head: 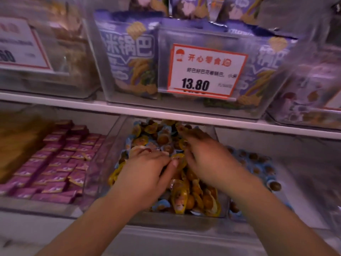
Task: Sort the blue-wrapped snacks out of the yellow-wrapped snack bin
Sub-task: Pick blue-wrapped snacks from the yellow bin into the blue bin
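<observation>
I'm digging both hands into the mixed bin (pixel 118 145), mid lower shelf. Left hand (pixel 145 174) pinching wrappers, contents unclear; right hand (pixel 203 156) spread, holding nothing. Blue-wrapped snacks (pixel 162 205) sitting among yellow-wrapped snacks (pixel 180 199); I'm separating singles first.

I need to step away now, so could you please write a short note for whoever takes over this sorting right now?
Left hand: fingers curled into the snack pile in the middle clear bin; blur hides whether it pinches a packet.
Right hand: reaching deeper into the same bin, grip also unclear.
Middle bin: yellow-wrapped snacks with blue-wrapped snacks mixed among them.
Bin to the right: holds blue-wrapped packets.
Done: cannot tell how much.
Left: pick out the remaining blue ones from the middle bin.
</observation>
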### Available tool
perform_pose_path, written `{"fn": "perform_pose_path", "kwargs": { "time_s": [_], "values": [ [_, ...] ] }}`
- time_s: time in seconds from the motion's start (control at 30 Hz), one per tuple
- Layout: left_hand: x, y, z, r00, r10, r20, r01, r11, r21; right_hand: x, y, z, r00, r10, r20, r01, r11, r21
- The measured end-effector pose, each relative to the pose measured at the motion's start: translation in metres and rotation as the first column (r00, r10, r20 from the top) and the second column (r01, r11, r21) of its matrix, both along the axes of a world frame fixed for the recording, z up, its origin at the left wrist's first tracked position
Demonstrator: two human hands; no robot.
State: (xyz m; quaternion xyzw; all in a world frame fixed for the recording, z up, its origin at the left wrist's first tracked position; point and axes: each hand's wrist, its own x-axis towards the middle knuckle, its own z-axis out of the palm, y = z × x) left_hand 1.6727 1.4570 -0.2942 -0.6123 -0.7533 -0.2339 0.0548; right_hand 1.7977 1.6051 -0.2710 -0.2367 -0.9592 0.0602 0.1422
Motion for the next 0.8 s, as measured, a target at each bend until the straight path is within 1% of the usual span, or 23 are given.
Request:
{"fn": "perform_pose_path", "kwargs": {
  "time_s": [0.03, 0.1, 0.13, 0.17, 0.23, 0.3, 0.37, 0.43, 0.47, 0.53, 0.57, 0.7, 0.8],
  "values": [
    [-0.004, -0.002, 0.001, 1.0, 0.016, 0.0, -0.016, 1.0, 0.014, -0.011, -0.001, -0.002, 0.994, -0.038, 0.1, 0.044, 0.998, -0.055],
    [-0.011, -0.007, 0.001, 0.998, 0.056, 0.013, -0.056, 0.998, 0.042, -0.034, 0.004, -0.004, 0.959, -0.141, 0.246, 0.191, 0.962, -0.193],
    [-0.013, -0.01, 0.002, 0.997, 0.078, 0.02, -0.079, 0.995, 0.059, -0.046, 0.008, -0.004, 0.938, -0.204, 0.279, 0.276, 0.928, -0.25],
    [-0.016, -0.013, 0.002, 0.995, 0.097, 0.025, -0.099, 0.992, 0.08, -0.057, 0.013, -0.004, 0.92, -0.275, 0.278, 0.353, 0.89, -0.289],
    [-0.022, -0.015, 0.002, 0.991, 0.123, 0.044, -0.127, 0.987, 0.1, -0.079, 0.021, -0.003, 0.876, -0.392, 0.282, 0.468, 0.834, -0.294],
    [-0.025, -0.017, 0.002, 0.988, 0.14, 0.069, -0.147, 0.983, 0.108, -0.093, 0.024, -0.007, 0.854, -0.417, 0.312, 0.497, 0.83, -0.252],
    [-0.024, -0.018, 0.002, 0.984, 0.156, 0.09, -0.164, 0.982, 0.09, -0.1, 0.029, -0.011, 0.869, -0.409, 0.277, 0.479, 0.835, -0.271],
    [-0.021, -0.019, 0.001, 0.978, 0.18, 0.105, -0.186, 0.981, 0.05, -0.1, 0.035, -0.015, 0.897, -0.412, 0.163, 0.443, 0.843, -0.305],
    [-0.02, -0.019, 0.0, 0.975, 0.188, 0.119, -0.194, 0.98, 0.036, -0.099, 0.038, -0.018, 0.904, -0.411, 0.115, 0.427, 0.859, -0.283],
    [-0.02, -0.018, -0.001, 0.969, 0.191, 0.156, -0.197, 0.98, 0.028, -0.096, 0.039, -0.02, 0.916, -0.393, 0.079, 0.4, 0.883, -0.244],
    [-0.021, -0.017, -0.001, 0.966, 0.189, 0.177, -0.198, 0.98, 0.034, -0.097, 0.039, -0.019, 0.926, -0.367, 0.085, 0.376, 0.889, -0.26],
    [-0.023, -0.014, 0.001, 0.939, 0.168, 0.299, -0.202, 0.976, 0.087, -0.106, 0.03, -0.004, 0.984, -0.157, 0.085, 0.178, 0.893, -0.413],
    [-0.025, -0.014, 0.005, 0.888, 0.138, 0.439, -0.231, 0.959, 0.164, -0.112, 0.015, 0.005, 0.998, 0.027, 0.057, 0.003, 0.879, -0.477]
  ]
}}
